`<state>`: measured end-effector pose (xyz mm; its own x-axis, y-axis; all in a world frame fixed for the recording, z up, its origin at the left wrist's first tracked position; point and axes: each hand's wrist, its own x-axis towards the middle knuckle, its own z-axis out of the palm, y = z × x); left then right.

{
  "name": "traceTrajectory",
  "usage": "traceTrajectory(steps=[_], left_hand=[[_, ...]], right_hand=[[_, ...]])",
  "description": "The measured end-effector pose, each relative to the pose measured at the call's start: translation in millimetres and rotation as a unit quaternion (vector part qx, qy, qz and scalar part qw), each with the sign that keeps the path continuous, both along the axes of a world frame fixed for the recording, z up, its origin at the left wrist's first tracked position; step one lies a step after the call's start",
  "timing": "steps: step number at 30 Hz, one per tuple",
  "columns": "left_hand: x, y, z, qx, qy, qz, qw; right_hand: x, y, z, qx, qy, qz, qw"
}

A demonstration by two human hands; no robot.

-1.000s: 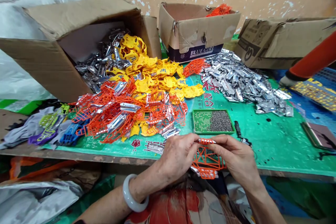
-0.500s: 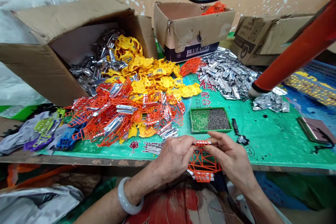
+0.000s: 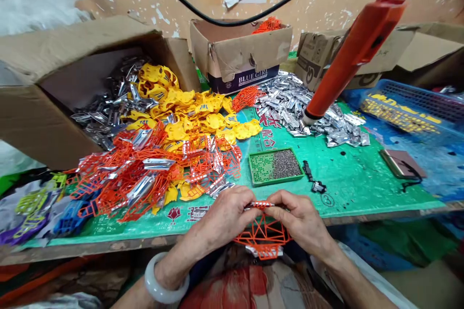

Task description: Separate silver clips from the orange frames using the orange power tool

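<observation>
Left hand [image 3: 230,212] and right hand [image 3: 302,222] pinch the orange frame [image 3: 264,241] with narrowed fingers [image 3: 281,197], by the near edge of the tabletop [image 3: 362,193] (a green tray [image 3: 278,180] sits just beyond).

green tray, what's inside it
Tiny grey pieces are heaped on the right side of the green tray; the left shows dotted green. Whatever the heap covers is hidden.

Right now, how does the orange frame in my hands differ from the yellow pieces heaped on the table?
The orange frame is an open lattice of thin bars, while the yellow pieces look like fuller, curved shells. The orange frame is held at its upper end by your left hand and right hand; the yellow pieces lie in a loose heap. Both are brightly coloured.
</observation>
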<state>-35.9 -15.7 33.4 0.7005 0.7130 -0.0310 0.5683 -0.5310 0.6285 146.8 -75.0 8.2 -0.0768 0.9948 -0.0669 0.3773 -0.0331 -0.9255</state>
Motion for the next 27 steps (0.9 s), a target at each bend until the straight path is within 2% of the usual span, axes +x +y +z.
traceTrajectory(steps=[3, 7, 12, 18, 21, 24, 27], left_hand=[[2.2, -1.4, 1.0, -0.021, -0.018, -0.019, 0.999], [4.3, -4.6, 0.7, 0.020, -0.019, -0.017, 0.999], [3.8, -7.6, -3.7, 0.052, -0.049, -0.010, 0.997], [2.4, -10.6, -8.8, 0.040, -0.065, 0.003, 0.997], [3.3, -10.4, -10.6, 0.033, -0.068, 0.004, 0.997], [5.2, -8.8, -10.3, 0.028, -0.059, 0.000, 0.998], [6.2, -11.7, -5.6, 0.078, -0.063, 0.027, 0.995]], right_hand=[[-0.8, -1.9, 4.2, 0.026, -0.022, -0.004, 0.999], [-0.6, -2.7, 6.4, 0.055, -0.031, -0.013, 0.998], [1.2, -1.6, 2.1, 0.025, -0.003, -0.027, 0.999], [3.5, -0.1, 3.9, 0.021, -0.011, -0.034, 0.999], [1.9, -1.1, 6.4, 0.067, -0.044, -0.025, 0.997], [-0.8, -2.8, 5.9, 0.155, -0.081, -0.022, 0.984], [-1.6, -4.1, 5.1, 0.253, -0.129, -0.036, 0.958]])
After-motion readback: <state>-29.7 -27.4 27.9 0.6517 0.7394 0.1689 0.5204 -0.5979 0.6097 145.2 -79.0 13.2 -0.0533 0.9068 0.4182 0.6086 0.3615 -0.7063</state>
